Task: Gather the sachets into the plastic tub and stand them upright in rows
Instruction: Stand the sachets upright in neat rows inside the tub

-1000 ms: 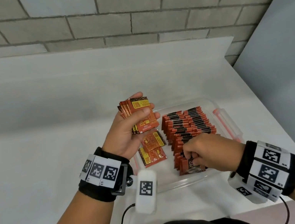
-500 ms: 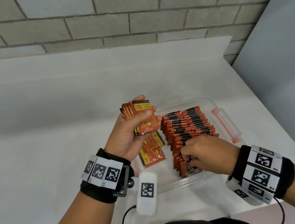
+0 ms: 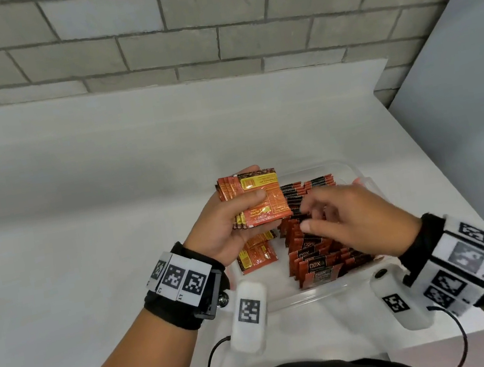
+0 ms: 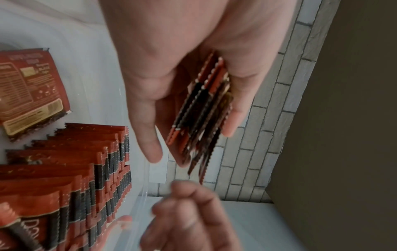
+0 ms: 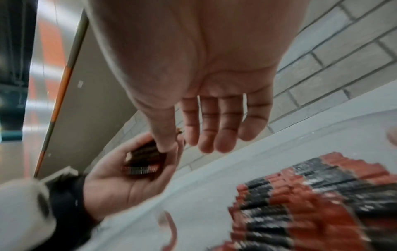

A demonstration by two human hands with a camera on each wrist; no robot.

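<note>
step: draw next sachet | left hand [image 3: 226,230] grips sachet stack [image 3: 255,202] | right hand [image 3: 349,223] empty, fingers loose | pinch only the front sachet, set upright in plastic tub [image 3: 310,295]

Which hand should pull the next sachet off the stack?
Right. The right hand is open and empty, beside the stack of sachets. The left hand already has its grip on that stack, above the plastic tub.

One clear plastic tub [image 3: 311,298] sat there, two rows of upright sachets [image 3: 314,262] inside, two loose sachets [image 3: 255,253] lying flat, one held stack [image 3: 256,201], too many to count
</note>
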